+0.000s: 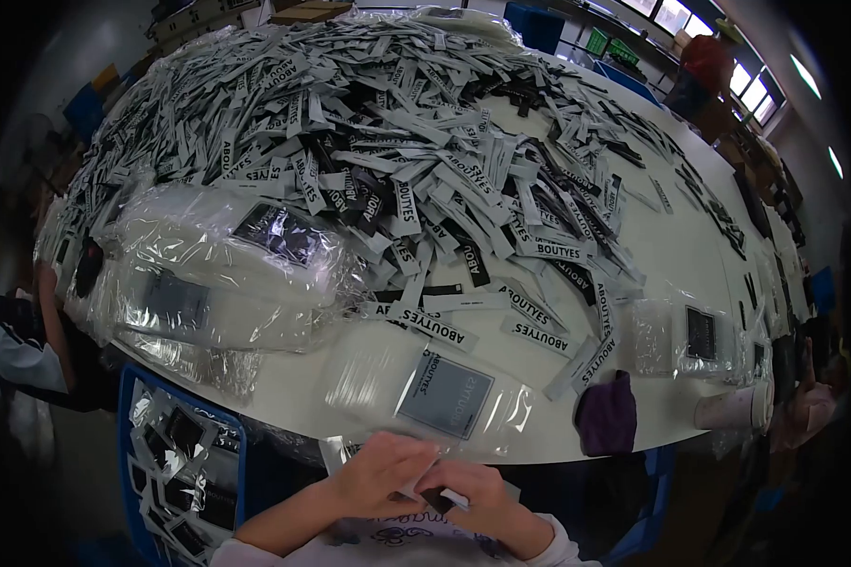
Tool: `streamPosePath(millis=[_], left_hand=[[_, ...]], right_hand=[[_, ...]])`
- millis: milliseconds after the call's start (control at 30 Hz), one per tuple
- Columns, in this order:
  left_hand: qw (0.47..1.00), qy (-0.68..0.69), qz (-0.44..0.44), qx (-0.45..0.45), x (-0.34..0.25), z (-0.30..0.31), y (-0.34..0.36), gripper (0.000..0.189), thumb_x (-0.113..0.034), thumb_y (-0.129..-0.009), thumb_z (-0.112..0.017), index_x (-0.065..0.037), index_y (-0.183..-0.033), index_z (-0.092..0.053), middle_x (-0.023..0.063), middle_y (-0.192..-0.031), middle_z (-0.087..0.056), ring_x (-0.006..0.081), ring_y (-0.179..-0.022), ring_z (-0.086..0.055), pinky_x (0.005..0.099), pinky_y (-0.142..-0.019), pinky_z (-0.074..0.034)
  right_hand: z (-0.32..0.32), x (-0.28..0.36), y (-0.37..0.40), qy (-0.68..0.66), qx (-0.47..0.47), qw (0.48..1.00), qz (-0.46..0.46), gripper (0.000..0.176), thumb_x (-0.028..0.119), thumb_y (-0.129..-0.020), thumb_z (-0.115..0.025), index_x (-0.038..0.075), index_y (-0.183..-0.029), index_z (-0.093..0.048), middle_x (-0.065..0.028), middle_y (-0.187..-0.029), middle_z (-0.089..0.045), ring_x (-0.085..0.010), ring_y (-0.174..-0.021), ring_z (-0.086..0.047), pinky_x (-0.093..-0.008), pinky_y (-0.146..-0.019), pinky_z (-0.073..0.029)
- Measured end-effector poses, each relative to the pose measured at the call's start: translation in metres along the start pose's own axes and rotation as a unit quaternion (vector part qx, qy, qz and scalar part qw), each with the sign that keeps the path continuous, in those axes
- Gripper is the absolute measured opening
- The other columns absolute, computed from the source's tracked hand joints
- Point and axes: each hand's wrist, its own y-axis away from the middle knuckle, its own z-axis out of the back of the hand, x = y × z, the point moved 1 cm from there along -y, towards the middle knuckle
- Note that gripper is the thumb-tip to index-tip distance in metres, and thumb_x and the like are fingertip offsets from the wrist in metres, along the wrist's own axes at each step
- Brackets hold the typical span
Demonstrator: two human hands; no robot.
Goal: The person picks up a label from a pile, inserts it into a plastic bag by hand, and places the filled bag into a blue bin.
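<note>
Close in front of my body, just off the table's near edge, my left hand (pixel 380 475) and my right hand (pixel 477 493) are together with bent fingers. Between them shows a small folded black-and-white strip (pixel 438 498), pinched by my right hand. My left fingers close on a pale edge of it, partly hidden by the hands. Just beyond lies a stack of clear plastic bags (pixel 359 373) with a grey ABOUTYES panel (pixel 446 395). A large heap of white and black ABOUTYES strips (pixel 388 151) spreads over the table behind.
More clear bags (pixel 227 269) are heaped at left, and another stack (pixel 648 340) lies at right. A purple cloth (pixel 607 416) and a pinkish cup (pixel 733 408) sit near the edge. A blue bin (pixel 128 430) holds packed bags. People are at far left and back right.
</note>
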Motion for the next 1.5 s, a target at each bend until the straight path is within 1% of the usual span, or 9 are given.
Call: streamPosePath(millis=[433, 567, 700, 833, 1000, 1067, 1233, 1400, 1500], left_hand=[[0.989, -0.138, 0.048, -0.01, -0.008, 0.011, -0.017, 0.075, -0.021, -0.059, -0.076, 0.004, -0.121, -0.043, 0.0181, -0.114, -0.048, 0.0268, -0.095, -0.05, 0.0339, -0.076, -0.038], [0.968, -0.23, 0.093, -0.041, -0.009, 0.011, -0.02, 0.081, -0.031, -0.058, -0.076, 0.005, -0.122, -0.041, 0.0196, -0.117, -0.045, 0.0276, -0.097, -0.048, 0.0342, -0.077, -0.034], [0.967, -0.206, 0.089, -0.118, -0.007, -0.011, -0.026, 0.087, -0.04, -0.055, -0.074, 0.004, -0.122, -0.04, 0.0161, -0.119, -0.045, 0.0265, -0.097, -0.048, 0.0356, -0.076, -0.034], [0.977, -0.152, 0.055, -0.141, 0.001, -0.007, -0.024, 0.094, -0.043, -0.053, -0.075, 0.007, -0.123, -0.037, 0.0172, -0.119, -0.044, 0.0273, -0.096, -0.047, 0.0356, -0.076, -0.034], [0.984, -0.122, 0.069, -0.108, -0.002, -0.008, -0.026, 0.099, -0.041, -0.051, -0.076, 0.006, -0.127, -0.034, 0.0173, -0.119, -0.044, 0.028, -0.098, -0.047, 0.0352, -0.078, -0.033], [0.983, -0.114, 0.085, -0.117, -0.001, -0.004, -0.024, 0.099, -0.041, -0.05, -0.076, 0.004, -0.128, -0.034, 0.017, -0.119, -0.044, 0.0279, -0.099, -0.046, 0.035, -0.079, -0.033], [0.985, -0.151, 0.076, -0.035, -0.007, 0.001, -0.025, 0.099, -0.042, -0.054, -0.075, 0.003, -0.13, -0.031, 0.0153, -0.121, -0.044, 0.0268, -0.102, -0.046, 0.0353, -0.08, -0.033], [0.993, 0.015, 0.112, -0.035, -0.006, 0.023, -0.029, 0.097, -0.034, -0.059, -0.079, -0.002, -0.134, -0.027, 0.0179, -0.113, -0.049, 0.0292, -0.094, -0.053, 0.0342, -0.076, -0.042], [0.917, 0.053, 0.391, 0.065, -0.006, 0.036, -0.035, 0.09, -0.029, -0.06, -0.08, -0.003, -0.132, -0.033, 0.0177, -0.101, -0.057, 0.0287, -0.083, -0.059, 0.032, -0.069, -0.046]], right_hand=[[0.023, -0.024, 0.001, 0.145, -0.022, 0.987, -0.071, 0.025, 0.018, -0.07, -0.071, 0.003, -0.076, -0.052, -0.0087, -0.064, -0.057, -0.0208, -0.054, -0.056, -0.0305, -0.051, -0.045], [0.035, 0.002, -0.011, -0.365, -0.379, 0.833, 0.171, 0.02, 0.024, -0.089, -0.048, 0.008, -0.085, -0.037, -0.0044, -0.062, -0.044, -0.0165, -0.048, -0.04, -0.0285, -0.052, -0.038], [0.009, 0.009, -0.019, -0.196, -0.129, 0.967, 0.101, 0.027, 0.025, -0.095, -0.028, 0.003, -0.106, -0.041, -0.0203, -0.112, -0.054, -0.0322, -0.11, -0.05, -0.0482, -0.1, -0.025], [0.013, -0.001, -0.026, -0.094, -0.048, 0.992, 0.065, 0.036, 0.015, -0.092, -0.037, 0.0, -0.124, -0.04, -0.0188, -0.124, -0.046, -0.0299, -0.126, -0.03, -0.0433, -0.104, -0.018], [0.005, 0.011, -0.028, -0.129, -0.203, 0.971, 0.017, 0.041, 0.014, -0.083, -0.054, 0.0, -0.121, -0.045, -0.0165, -0.121, -0.049, -0.0308, -0.118, -0.038, -0.0356, -0.098, -0.028], [0.022, 0.01, -0.013, 0.186, -0.187, 0.959, 0.107, 0.039, 0.017, -0.074, -0.066, 0.001, -0.108, -0.056, -0.011, -0.106, -0.058, -0.0279, -0.103, -0.048, -0.0347, -0.088, -0.035], [0.02, -0.002, -0.014, 0.212, 0.068, 0.97, 0.1, 0.023, 0.019, -0.066, -0.071, 0.005, -0.082, -0.063, -0.0027, -0.081, -0.059, -0.0228, -0.092, -0.052, -0.0391, -0.081, -0.037], [0.027, 0.008, -0.022, 0.266, 0.004, 0.957, 0.12, 0.02, 0.019, -0.068, -0.07, 0.006, -0.082, -0.062, -0.0019, -0.08, -0.059, -0.0208, -0.091, -0.054, -0.0363, -0.082, -0.039], [0.03, 0.011, -0.027, 0.266, -0.026, 0.958, 0.108, 0.021, 0.016, -0.067, -0.071, 0.007, -0.084, -0.063, -0.0021, -0.083, -0.06, -0.0202, -0.089, -0.055, -0.0342, -0.079, -0.04]])
